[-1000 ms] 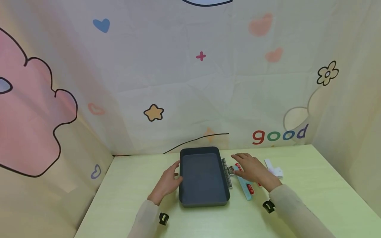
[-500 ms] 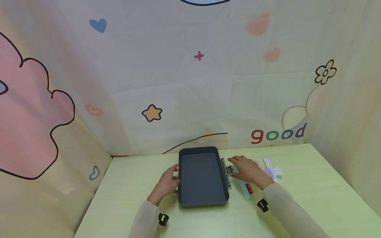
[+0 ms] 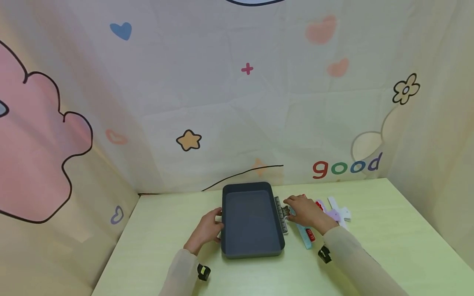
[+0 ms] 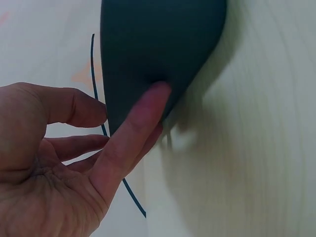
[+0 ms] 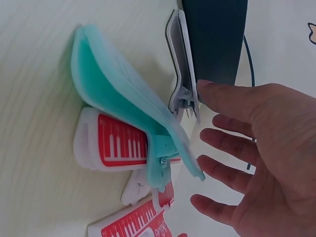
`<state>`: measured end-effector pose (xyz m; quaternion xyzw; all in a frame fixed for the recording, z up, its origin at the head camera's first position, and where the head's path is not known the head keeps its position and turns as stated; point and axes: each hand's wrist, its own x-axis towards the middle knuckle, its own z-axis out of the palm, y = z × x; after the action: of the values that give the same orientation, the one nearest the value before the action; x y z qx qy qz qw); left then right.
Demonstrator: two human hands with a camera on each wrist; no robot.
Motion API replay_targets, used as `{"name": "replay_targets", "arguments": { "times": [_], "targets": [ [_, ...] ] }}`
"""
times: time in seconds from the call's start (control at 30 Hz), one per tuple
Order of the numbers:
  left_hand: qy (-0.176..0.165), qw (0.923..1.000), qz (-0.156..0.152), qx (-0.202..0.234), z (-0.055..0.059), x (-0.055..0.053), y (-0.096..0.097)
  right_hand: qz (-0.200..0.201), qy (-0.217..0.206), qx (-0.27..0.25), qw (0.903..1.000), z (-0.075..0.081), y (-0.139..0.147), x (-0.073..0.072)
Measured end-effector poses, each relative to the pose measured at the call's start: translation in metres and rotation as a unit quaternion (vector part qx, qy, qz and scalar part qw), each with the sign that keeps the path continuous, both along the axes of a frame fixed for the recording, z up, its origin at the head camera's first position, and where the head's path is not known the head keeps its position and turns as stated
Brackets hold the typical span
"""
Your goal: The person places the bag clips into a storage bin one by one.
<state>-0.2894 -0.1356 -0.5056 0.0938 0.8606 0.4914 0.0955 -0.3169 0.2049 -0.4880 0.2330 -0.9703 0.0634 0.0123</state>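
Observation:
A dark grey rectangular tray lies on the table, its inside bare. My left hand is at its left side; in the left wrist view a fingertip presses the tray's outer wall. My right hand hovers over a group of spring clips right of the tray, fingers loosely spread. Its thumb meets the handle of a black-and-white clip with a keyboard print standing beside the tray; whether they touch I cannot tell. A teal clip and a red-and-white clip lie close to the other fingers.
Farther right lie a purple clip and a white clip, partly overlapping. A second red clip shows low in the right wrist view. A printed curtain hangs behind the table's back edge.
My right hand has moved left and slightly down toward the black-and-white clip, uncovering more of the purple clip. The left hand has shifted slightly along the tray's side. The view has turned slightly.

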Motion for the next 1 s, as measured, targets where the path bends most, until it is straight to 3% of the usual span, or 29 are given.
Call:
{"name": "replay_targets", "arguments": {
  "times": [1.0],
  "targets": [
    [-0.006, 0.9999, 0.005, -0.013, -0.001, -0.001, -0.001, 0.010, -0.021, 0.046, 0.9987, -0.008, -0.009, -0.011]
  ]
}}
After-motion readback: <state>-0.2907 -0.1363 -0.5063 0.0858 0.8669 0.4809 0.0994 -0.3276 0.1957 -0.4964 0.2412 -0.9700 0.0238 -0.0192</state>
